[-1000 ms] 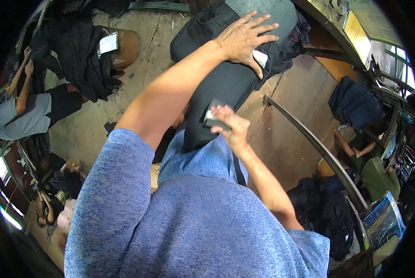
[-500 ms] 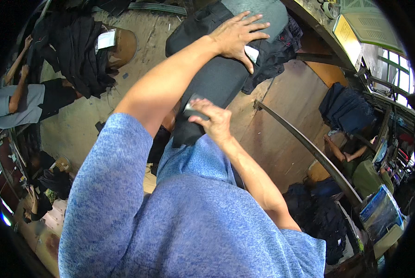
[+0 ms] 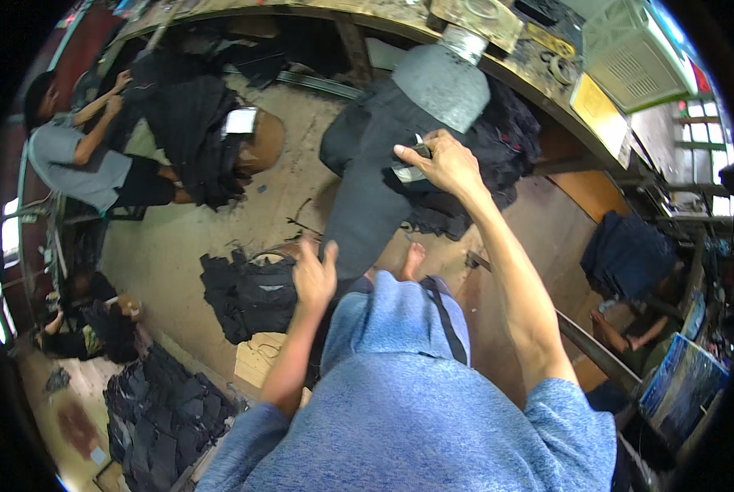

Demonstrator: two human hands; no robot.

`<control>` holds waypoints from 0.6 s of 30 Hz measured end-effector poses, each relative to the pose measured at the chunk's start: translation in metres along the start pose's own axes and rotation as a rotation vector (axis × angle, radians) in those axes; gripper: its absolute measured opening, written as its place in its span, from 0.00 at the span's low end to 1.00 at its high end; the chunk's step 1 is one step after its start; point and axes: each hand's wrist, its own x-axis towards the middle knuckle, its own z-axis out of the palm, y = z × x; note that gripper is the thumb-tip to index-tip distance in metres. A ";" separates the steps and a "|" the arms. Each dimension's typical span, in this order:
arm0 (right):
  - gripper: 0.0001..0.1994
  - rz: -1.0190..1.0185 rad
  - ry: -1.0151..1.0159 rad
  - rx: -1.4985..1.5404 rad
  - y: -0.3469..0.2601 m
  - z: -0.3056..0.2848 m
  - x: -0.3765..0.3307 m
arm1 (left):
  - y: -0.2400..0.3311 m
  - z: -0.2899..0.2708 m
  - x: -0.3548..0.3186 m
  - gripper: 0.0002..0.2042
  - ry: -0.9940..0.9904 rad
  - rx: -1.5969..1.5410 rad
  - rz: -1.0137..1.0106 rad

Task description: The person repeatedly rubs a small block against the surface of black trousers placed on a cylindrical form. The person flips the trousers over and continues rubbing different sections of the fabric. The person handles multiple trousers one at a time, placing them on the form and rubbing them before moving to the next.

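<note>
Trousers [image 3: 367, 197] hang from the table's [image 3: 498, 61] near edge; garment pile [image 3: 248, 295] on floor, left; bare foot [image 3: 412, 261] right of it.

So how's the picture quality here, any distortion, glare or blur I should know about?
Head view: strong fisheye, so the workbench edge bows and a black rim cuts the corners; the windows at right and the left edge are blown out; the right hand on the dark garment is fairly sharp, while the left hand looks slightly soft.

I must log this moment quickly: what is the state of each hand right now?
Left hand: fingers closed on the lower edge of the dark garment.
Right hand: fingers closed on a small white-and-dark object, resting on the garment.
</note>
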 end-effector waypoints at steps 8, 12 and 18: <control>0.35 -0.193 -0.455 0.123 -0.013 0.134 -0.142 | -0.130 -0.008 -0.169 0.26 -0.522 -0.059 -0.281; 0.36 -0.303 -0.716 0.097 0.029 0.156 -0.200 | -0.167 0.008 -0.114 0.40 -0.012 -0.380 -0.205; 0.38 -0.331 -0.665 -0.105 0.089 0.152 -0.149 | -0.112 0.109 -0.071 0.20 -0.490 -0.644 -0.257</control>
